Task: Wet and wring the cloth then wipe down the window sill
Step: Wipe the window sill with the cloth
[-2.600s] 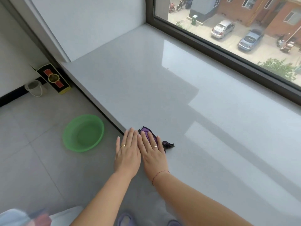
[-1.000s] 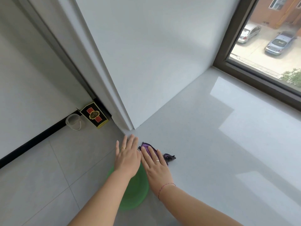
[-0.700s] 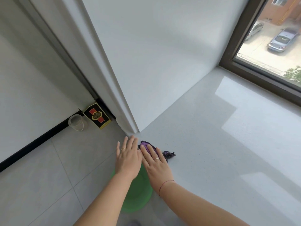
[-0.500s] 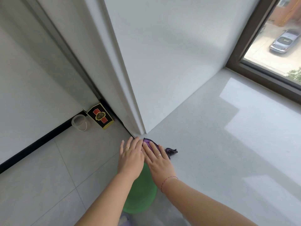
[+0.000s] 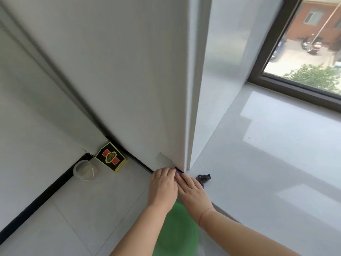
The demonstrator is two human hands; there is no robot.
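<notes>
Both hands, left (image 5: 163,188) and right (image 5: 193,192), press flat, fingers released, on the cloth (image 5: 203,177) at the sill (image 5: 267,163) corner; box (image 5: 111,157) label unreadable.

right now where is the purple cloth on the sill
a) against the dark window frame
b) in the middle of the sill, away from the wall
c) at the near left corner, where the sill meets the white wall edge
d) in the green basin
c: both hands, left hand and right hand, press the purple cloth flat on the pale grey window sill right at the foot of the white wall edge.
</notes>
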